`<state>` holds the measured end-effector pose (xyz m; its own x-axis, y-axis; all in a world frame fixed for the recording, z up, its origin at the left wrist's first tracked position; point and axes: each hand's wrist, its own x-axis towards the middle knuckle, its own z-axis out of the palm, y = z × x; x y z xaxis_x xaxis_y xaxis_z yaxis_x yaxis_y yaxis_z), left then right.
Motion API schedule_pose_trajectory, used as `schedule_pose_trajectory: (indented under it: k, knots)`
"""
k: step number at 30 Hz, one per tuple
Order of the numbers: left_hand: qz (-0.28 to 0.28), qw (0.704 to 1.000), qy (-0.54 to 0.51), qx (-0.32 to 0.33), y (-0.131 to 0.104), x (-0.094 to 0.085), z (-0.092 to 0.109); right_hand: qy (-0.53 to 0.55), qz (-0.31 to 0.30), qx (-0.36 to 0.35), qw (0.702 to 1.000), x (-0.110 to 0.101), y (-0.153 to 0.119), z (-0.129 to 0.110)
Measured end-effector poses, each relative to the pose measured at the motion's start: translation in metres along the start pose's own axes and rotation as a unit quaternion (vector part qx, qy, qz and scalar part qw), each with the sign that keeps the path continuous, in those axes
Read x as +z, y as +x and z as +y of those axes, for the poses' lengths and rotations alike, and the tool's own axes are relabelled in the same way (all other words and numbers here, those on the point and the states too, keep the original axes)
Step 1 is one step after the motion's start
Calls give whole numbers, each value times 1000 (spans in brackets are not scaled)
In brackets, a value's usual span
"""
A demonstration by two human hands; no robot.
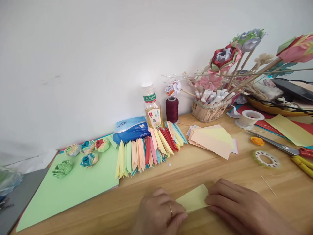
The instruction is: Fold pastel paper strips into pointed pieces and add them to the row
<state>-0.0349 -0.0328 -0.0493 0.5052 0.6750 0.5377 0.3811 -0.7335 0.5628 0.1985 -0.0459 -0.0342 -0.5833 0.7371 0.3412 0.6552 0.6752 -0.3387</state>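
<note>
A small sheet of pale yellow paper (194, 198) lies low over the wooden table, between my two hands. My left hand (160, 212), with a ring on one finger, pinches its near left corner between thumb and fingers. On the other side, my right hand (238, 205) grips the right end, its fingers closed over the edge. Beyond them stands a row of folded coloured paper pieces (149, 148). A stack of peach and yellow paper slips (212, 138) rests behind my right hand.
Scissors (281, 143), a tape roll (266, 159) and a toothpick (268, 185) lie at right. Paper flowers (62, 168) sit on green sheets (80, 186) at left. A tissue pack (132, 130), bottle (153, 109), thread spool (172, 110) and basket (211, 110) line the wall.
</note>
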Motion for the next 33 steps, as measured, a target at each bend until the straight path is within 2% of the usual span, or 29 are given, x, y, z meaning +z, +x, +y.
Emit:
schedule_pose_trajectory:
  k: [4, 7, 11, 16, 21, 33]
  knots:
    - [-58, 996, -9, -66, -8, -1, -2, 50, -33, 102, 993, 1, -6, 0]
    - [-94, 990, -1, -108, -13, -3, -4, 53, -18, 163, 985, 7, -8, 1]
    - [-94, 987, 13, -127, -13, -4, -4, 25, -10, 201, 979, 14, -9, 2]
    - [-121, 968, 67, -212, -11, -3, 0, -22, -5, 208, 978, 19, -5, 0]
    - [-123, 970, 105, -182, -9, 0, 1, -65, 29, 186, 980, 20, -1, -4]
    - [-134, 974, 125, -134, -8, 0, -3, -112, 26, 153, 981, 17, 6, -8]
